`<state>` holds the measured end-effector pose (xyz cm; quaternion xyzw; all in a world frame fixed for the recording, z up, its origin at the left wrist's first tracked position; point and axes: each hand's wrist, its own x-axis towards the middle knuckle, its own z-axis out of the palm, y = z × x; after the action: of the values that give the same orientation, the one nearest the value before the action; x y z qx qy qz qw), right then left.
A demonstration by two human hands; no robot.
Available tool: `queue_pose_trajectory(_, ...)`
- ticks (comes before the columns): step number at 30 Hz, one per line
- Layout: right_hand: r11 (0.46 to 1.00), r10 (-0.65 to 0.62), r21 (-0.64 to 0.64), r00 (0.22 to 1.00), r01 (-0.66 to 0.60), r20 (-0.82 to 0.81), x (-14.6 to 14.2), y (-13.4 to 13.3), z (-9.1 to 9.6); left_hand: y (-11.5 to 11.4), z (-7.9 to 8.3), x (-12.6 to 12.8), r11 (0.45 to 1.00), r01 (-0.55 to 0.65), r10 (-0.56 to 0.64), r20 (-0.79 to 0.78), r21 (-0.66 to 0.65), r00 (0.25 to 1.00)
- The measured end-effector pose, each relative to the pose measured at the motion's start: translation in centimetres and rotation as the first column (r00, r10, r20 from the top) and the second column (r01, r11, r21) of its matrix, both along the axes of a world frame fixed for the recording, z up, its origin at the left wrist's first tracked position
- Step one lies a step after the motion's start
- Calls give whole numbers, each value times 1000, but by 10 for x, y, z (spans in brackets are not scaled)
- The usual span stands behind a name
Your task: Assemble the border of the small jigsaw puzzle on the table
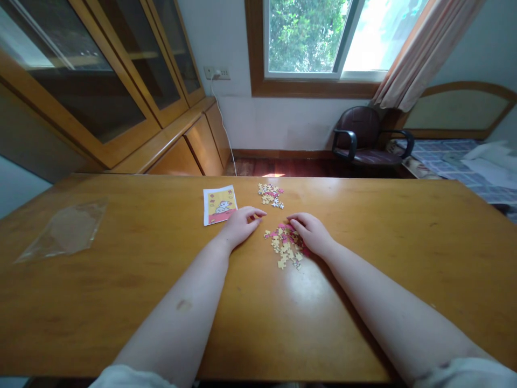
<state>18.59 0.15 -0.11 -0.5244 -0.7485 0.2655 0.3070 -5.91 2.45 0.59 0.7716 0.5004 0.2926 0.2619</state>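
- With the gap between the hands as the clock's centre and 12 pointing away from the person, one puzzle pile (286, 249) lies at 6 o'clock on the wooden table (383, 226), yellow and pink pieces mixed; a second pile (268, 199) lies at 12.
- The left hand (242, 223), at 9 o'clock, is loosely curved, thumb apart from the fingers, and has hold of nothing that shows. It is just beside the picture card (220, 206), and its fingers point toward the gap.
- The right hand (313, 231), at about 4 o'clock, is half curled over the near pile's outer edge; whether it pinches a piece, I cannot tell.
- The pieces look light, thin and stiff, probably card. They should slide readily on the smooth tabletop, and their knobs could bend or fray if forced.
- A fingertip and thumb on opposite edges of the body would suit, rather than a pull on a knob; lying flat, a piece may need tipping up first.
- The clear plastic bag (76, 226), well apart at 9 o'clock, lies flat and looks limp and slippery; contents cannot be made out.
- The glass-fronted cabinet (155, 121) at 10 o'clock shows shelving behind dim panes.
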Motion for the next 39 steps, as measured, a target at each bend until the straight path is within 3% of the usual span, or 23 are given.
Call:
queue_pose_trajectory(4, 998, -51, -50, 994, 46, -96, 1, 1, -1, -8, 4, 14, 985, 161, -151, -151, 58, 977)
queue_pose_trajectory(9, 989, -132, -91, 970, 116, -205, 3, 2, -3, -11, 9, 19, 983, 180, -172, -173, 29, 970)
queue_pose_trajectory(14, 996, -82, -54, 983, 74, -162, 3, 0, 0, -11, 9, 17, 962, 264, -235, -275, 73, 932)
queue_pose_trajectory(19, 1000, -22, -5, 999, 22, -38, 2, -2, 4, -10, 6, 16, 970, 215, -158, -378, 112, 912)
queue_pose_trajectory(24, 1000, -19, 9, 997, 18, 73, 1, -3, 7, -10, 6, 17, 989, 89, -41, -361, 120, 932)
queue_pose_trajectory(31, 999, -35, 45, 994, 31, 101, 0, -2, 7, -14, 6, 21, 975, 162, -107, -317, 151, 942)
queue_pose_trajectory(37, 979, 183, 69, 977, -191, 106, -3, -5, 9, -14, 12, 22, 981, 171, -121, -386, 96, 915)
queue_pose_trajectory(39, 980, 184, 57, 976, -192, 119, -4, -6, 9, -14, 15, 21, 984, 149, -98, -407, 95, 908)
